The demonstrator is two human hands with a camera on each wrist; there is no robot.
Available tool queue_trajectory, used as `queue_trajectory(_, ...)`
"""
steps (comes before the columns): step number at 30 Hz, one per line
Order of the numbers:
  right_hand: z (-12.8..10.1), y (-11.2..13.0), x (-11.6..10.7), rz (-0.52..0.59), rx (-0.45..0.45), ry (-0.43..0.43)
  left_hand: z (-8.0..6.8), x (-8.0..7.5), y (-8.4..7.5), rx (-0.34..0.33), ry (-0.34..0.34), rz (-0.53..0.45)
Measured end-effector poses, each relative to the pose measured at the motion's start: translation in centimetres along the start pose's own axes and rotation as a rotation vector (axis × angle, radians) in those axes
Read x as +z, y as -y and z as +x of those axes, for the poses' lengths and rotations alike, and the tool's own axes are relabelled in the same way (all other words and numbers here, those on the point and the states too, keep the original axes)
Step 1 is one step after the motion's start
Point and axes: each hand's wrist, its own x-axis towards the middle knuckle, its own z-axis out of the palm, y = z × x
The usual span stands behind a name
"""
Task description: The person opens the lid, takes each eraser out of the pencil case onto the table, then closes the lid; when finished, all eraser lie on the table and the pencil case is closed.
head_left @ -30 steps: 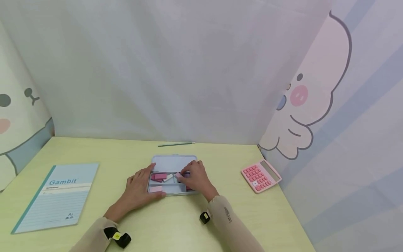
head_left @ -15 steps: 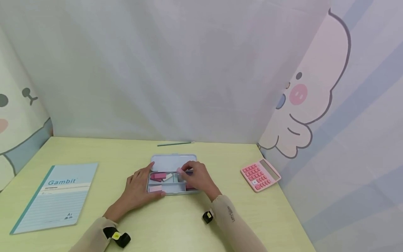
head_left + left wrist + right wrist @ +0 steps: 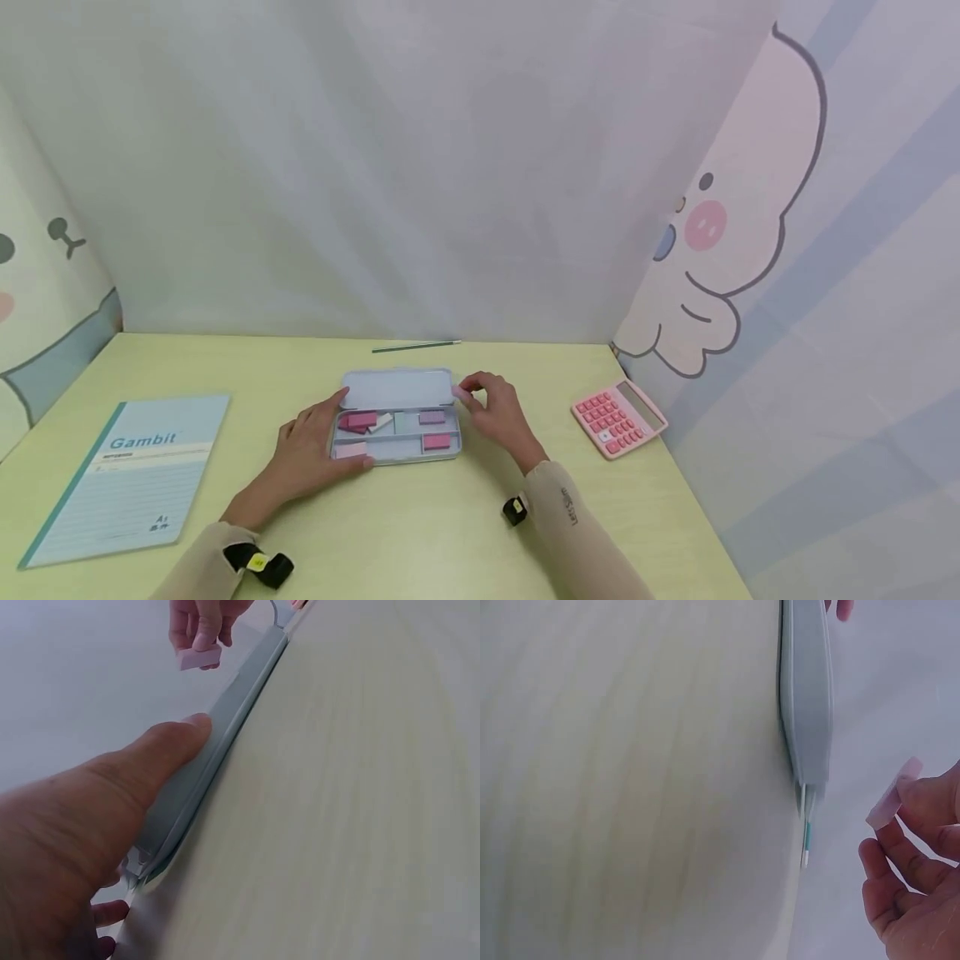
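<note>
A pale blue pencil case (image 3: 393, 450) lies on the table with its lid (image 3: 397, 388) folded back. My left hand (image 3: 306, 450) holds its left end, the thumb along the front wall (image 3: 187, 769) and other fingers towards the back. Between thumb and fingers my right hand (image 3: 501, 417) pinches a light pink eraser (image 3: 889, 801), raised just right of the lid. Inside the compartments sit dark pink erasers (image 3: 362, 419), a white piece (image 3: 381, 423), a purple eraser (image 3: 432, 417), a pink eraser (image 3: 437, 442) and a pale pink eraser (image 3: 349, 450).
A blue notebook (image 3: 127, 479) lies on the left of the table (image 3: 420, 533). To the right is a pink calculator (image 3: 619, 418). Behind the case, near the back edge, rests a thin green pencil (image 3: 416, 347). Curtains with cartoon animals (image 3: 712, 217) surround the table.
The light pink eraser has come up out of the case in my right hand and moved right, past the lid. The case and my left hand have shifted slightly left.
</note>
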Motion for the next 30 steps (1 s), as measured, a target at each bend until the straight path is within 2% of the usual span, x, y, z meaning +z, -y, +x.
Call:
queue_trajectory(5,0.5,-1.6,-0.8,-0.066,-0.014,0.004,0.0,-0.5,0.5,0.014,0.006,-0.009)
queue_trajectory(14,1.8,-3.1,-1.2,-0.250,-0.035,0.132,-0.2,-0.4,0.5,0.019,-0.001,-0.025)
queue_trajectory(25,2.6,-4.0,-0.9,-0.313,0.017,0.220,-0.1,-0.3,0.4,0.022,-0.001,-0.022)
queue_trajectory(30,2.5,-3.9,-0.9,-0.286,0.017,0.211,0.0,-0.2,0.6,0.021,0.001,-0.018)
